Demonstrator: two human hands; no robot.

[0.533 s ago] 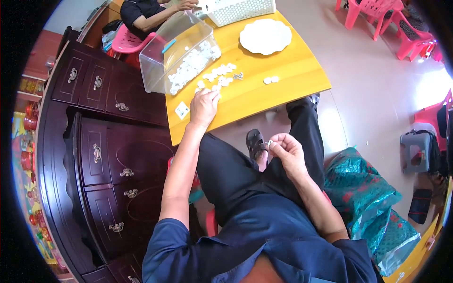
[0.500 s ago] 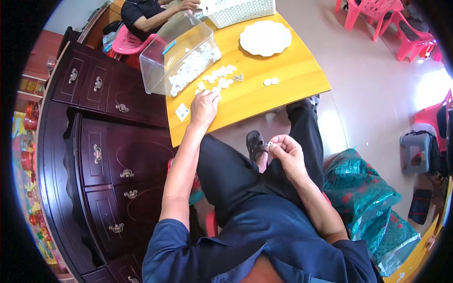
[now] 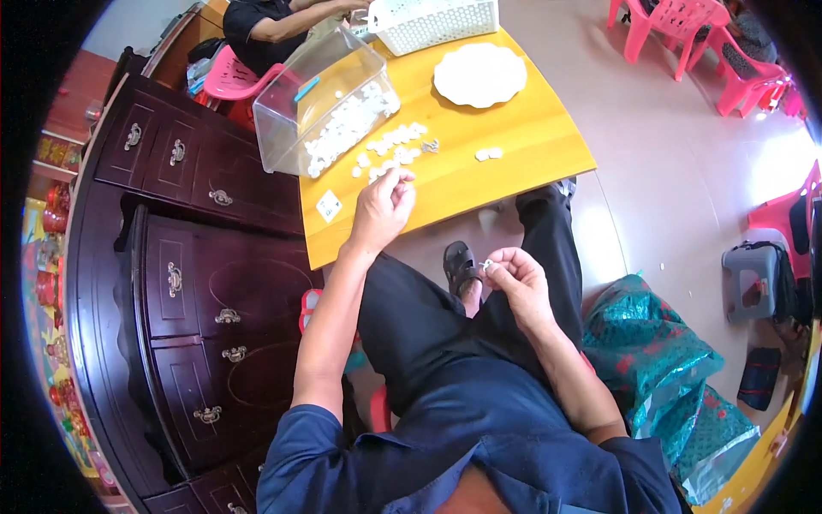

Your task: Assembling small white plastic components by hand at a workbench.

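My right hand point(image 3: 519, 281) is in front of my lap, thumb and forefinger pinched on a small white piece point(image 3: 487, 265), too small to name more exactly. Over the near edge of the yellow table point(image 3: 514, 171), my left hand point(image 3: 385, 204) has its fingers curled together beside the loose white pieces; whatever they may hold is hidden. Several small round white pieces point(image 3: 401, 137) lie in rows past that hand. Beside them is a little heap of small grey metal bits point(image 3: 430, 146). Two more white pieces point(image 3: 488, 154) sit apart to the right.
A clear plastic bin point(image 3: 282, 141), tipped toward me, holds many white pieces and a light-blue stick. Farther back are a white scalloped plate point(image 3: 479, 75) and a white basket point(image 3: 437, 27). Another person's arm point(image 3: 300, 21) reaches in beyond. Dark drawers point(image 3: 197, 257) stand left; a green bag point(image 3: 651, 351) lies right.
My left hand has drawn back from the white pieces, slightly right and toward me, with its fingers curled. My right hand keeps its pinch almost in place.
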